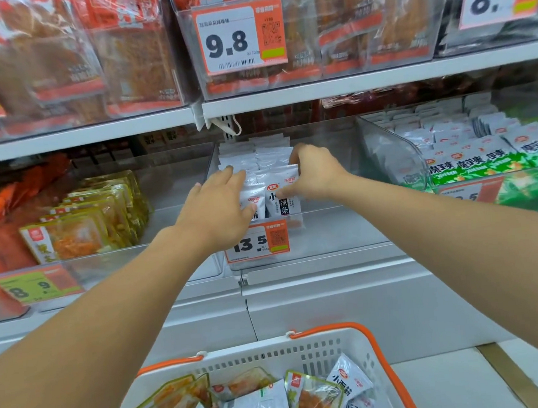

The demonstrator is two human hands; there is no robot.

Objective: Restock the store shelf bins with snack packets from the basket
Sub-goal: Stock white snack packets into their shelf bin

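White snack packets (272,184) stand in rows in the clear middle bin (335,230), which carries a 13.5 price tag (258,242). My left hand (219,205) lies with straight fingers against the left side of the rows, thumb on the front packet. My right hand (315,170) curls over the right side and pinches the front white packets. Below, a white basket (274,354) with orange handles holds several yellow-green packets (178,403) and white packets (349,379).
The left bin holds yellow packets (77,227), and the right bin (394,160) holds green-and-white packets (485,159). An upper shelf (348,83) with red-orange packs and a 9.8 tag (240,37) overhangs the bins. Grey shelf base (351,300) sits behind the basket.
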